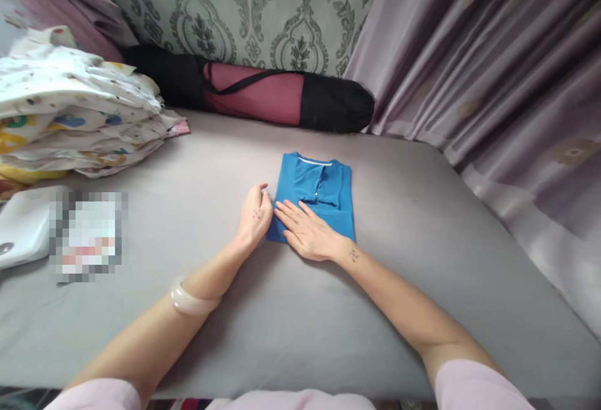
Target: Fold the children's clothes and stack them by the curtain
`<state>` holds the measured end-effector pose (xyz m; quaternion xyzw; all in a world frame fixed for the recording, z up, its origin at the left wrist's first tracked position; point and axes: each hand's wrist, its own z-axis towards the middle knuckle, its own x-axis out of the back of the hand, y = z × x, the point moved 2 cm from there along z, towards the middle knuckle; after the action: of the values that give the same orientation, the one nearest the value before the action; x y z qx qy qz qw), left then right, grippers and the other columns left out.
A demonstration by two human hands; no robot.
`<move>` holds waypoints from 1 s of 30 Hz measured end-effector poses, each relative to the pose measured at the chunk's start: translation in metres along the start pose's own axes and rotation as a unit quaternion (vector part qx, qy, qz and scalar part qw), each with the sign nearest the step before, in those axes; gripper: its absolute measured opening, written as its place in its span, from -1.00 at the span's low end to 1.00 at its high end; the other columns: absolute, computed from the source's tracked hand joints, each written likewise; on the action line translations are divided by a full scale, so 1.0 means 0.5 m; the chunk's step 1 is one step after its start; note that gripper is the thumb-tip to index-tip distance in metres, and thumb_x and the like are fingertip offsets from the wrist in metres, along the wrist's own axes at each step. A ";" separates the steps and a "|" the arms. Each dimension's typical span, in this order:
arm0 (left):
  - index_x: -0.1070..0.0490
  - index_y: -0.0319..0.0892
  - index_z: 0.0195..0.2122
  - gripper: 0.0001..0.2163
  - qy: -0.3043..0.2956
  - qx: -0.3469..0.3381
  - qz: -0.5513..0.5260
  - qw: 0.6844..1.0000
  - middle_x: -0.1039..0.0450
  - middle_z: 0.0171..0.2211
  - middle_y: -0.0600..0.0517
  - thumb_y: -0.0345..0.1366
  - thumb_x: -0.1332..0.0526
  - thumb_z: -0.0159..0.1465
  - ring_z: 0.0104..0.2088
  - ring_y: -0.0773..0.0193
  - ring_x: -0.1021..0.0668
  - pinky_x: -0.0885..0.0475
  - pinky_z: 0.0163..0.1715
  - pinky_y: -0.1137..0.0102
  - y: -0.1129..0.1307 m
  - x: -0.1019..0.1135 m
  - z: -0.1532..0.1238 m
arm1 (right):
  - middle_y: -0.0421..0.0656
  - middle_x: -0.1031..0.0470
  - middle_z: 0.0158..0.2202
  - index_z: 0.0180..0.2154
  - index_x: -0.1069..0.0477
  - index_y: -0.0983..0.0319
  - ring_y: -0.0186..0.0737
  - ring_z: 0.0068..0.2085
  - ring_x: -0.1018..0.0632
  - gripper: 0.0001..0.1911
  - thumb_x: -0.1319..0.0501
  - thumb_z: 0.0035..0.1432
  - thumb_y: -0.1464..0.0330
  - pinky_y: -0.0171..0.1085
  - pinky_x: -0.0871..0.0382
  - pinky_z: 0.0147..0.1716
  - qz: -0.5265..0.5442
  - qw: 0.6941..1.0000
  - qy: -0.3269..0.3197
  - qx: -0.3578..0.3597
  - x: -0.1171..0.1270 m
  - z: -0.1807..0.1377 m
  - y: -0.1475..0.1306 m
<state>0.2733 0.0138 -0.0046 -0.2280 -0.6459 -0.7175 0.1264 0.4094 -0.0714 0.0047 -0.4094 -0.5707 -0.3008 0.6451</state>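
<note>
A blue garment point(335, 175), folded into a neat rectangle, lies flat on the grey sheet, its neckline with a white inner band at the far end. A small open placket runs down from the neckline to a fold across the front. My right hand point(307, 231) rests palm down on the garment's near part, fingers stretched toward its left edge. Beside that left edge, my left hand point(256, 213) stands on its side, fingers loosely curved and thumb apart from them; nothing shows in it. The garment's near right part is partly covered by my right hand and wrist.
A long black and pink bag point(256, 94) with a strap lies along the patterned wall. Piled printed fabric point(79, 106) sits at the left, with a white device point(25, 225) and a blurred-out item point(89, 235) nearer me. Purple curtains point(493, 53) hang at the right.
</note>
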 end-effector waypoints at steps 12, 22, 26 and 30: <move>-0.41 -0.21 0.03 -0.64 -0.036 -0.090 0.037 0.995 -0.51 0.01 -0.13 -0.33 0.06 0.32 0.04 0.15 -0.53 -0.38 0.12 0.16 -0.002 -0.007 -0.004 | -0.01 0.12 0.42 0.38 0.09 0.35 -0.17 0.42 0.11 -0.41 0.17 0.40 0.28 -0.01 0.18 0.38 0.052 0.998 0.012 -0.028 0.004 -0.016 0.010; -0.22 -0.29 0.25 -0.54 -0.174 -0.321 0.263 0.893 -0.16 0.31 -0.25 -0.16 0.03 0.41 0.33 0.00 -0.19 -0.07 0.30 0.00 0.003 -0.055 -0.062 | 0.10 0.14 0.41 0.36 0.06 0.43 -0.04 0.41 0.09 -0.36 0.14 0.40 0.20 0.06 0.15 0.36 -0.008 0.972 0.050 -0.230 -0.006 -0.139 0.047; -0.14 -0.33 0.30 -0.49 -0.201 -0.312 0.320 0.871 -0.08 0.34 -0.25 -0.12 0.07 0.43 0.36 0.00 -0.13 -0.02 0.32 0.02 -0.007 -0.060 -0.065 | 0.11 0.15 0.41 0.36 0.06 0.47 -0.03 0.41 0.10 -0.35 0.14 0.40 0.21 0.05 0.17 0.36 -0.006 0.971 0.053 -0.232 -0.023 -0.139 0.051; -0.12 -0.29 0.31 -0.48 -0.214 -0.317 0.321 0.866 -0.07 0.35 -0.24 -0.10 0.08 0.43 0.36 0.01 -0.12 -0.02 0.32 0.01 -0.009 -0.055 -0.058 | 0.08 0.10 0.41 0.37 0.04 0.38 -0.07 0.41 0.08 -0.37 0.15 0.40 0.19 0.08 0.16 0.36 0.036 0.972 0.070 -0.223 -0.017 -0.142 0.057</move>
<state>0.2902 -0.0172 -0.0240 -0.5986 -0.2856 -0.7372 0.1291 0.4673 -0.1203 -0.0098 -0.5415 -0.4276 -0.4249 0.5860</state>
